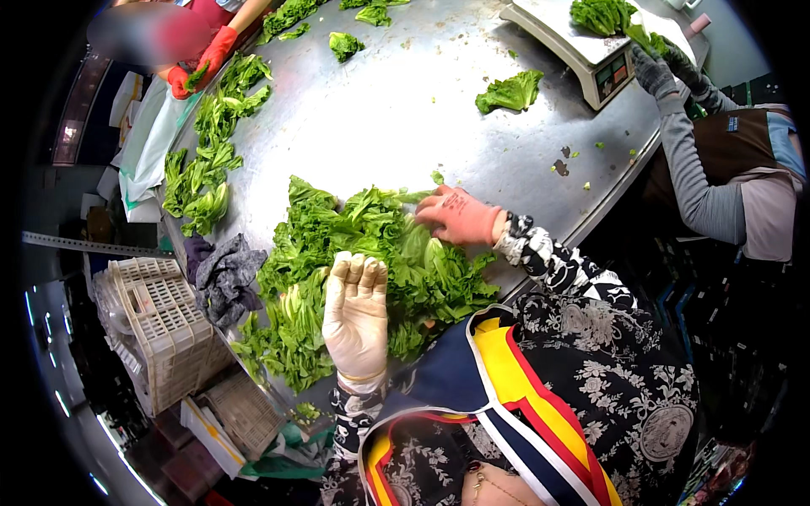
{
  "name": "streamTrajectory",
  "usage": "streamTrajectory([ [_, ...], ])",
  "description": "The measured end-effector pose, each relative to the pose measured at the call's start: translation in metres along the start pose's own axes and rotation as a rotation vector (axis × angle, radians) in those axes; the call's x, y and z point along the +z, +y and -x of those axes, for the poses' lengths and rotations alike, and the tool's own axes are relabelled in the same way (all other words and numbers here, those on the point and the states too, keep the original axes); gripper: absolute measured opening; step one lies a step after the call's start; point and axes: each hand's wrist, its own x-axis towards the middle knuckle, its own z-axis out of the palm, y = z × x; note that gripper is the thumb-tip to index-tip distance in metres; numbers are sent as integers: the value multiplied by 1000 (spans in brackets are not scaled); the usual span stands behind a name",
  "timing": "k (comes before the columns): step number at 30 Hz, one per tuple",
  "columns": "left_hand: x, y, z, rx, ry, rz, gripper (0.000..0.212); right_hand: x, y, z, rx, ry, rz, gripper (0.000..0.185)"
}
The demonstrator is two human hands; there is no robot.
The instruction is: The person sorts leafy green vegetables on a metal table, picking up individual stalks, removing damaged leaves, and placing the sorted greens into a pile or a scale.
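A large heap of green leafy lettuce lies on the metal table in front of me. My left hand, in a whitish glove, is raised over the front of the heap, palm turned up and fingers slightly curled, with nothing in it. At the heap's right side is my right hand in a pink glove, fingers bent down at the leaves; whether they grip any is not clear. A crumpled grey cloth lies left of the heap at the table edge.
Lettuce bunches line the left edge. A co-worker's red-gloved hands hold a leaf there. At right, another's grey-gloved hands hold lettuce by a weighing scale. A single lettuce piece lies near it. Plastic crates stand lower left.
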Motion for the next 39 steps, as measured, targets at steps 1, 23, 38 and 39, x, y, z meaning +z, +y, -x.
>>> streamTrajectory([
  [1, 1, -4, -2, -12, -17, -13, 31, 5, -1, 2, -21, 72, 102, 29],
  [23, 0, -44, -17, -435, -18, -143, 27, -59, -85, 54, 267, 283, -1445, 36],
  [38, 1, -55, -15, -241, 79, -273, 18, -60, -86, 50, 316, 384, -1014, 39],
  [39, 4, -55, -13, -204, 73, -314, 18, -56, -87, 49, 329, 417, -1005, 37],
])
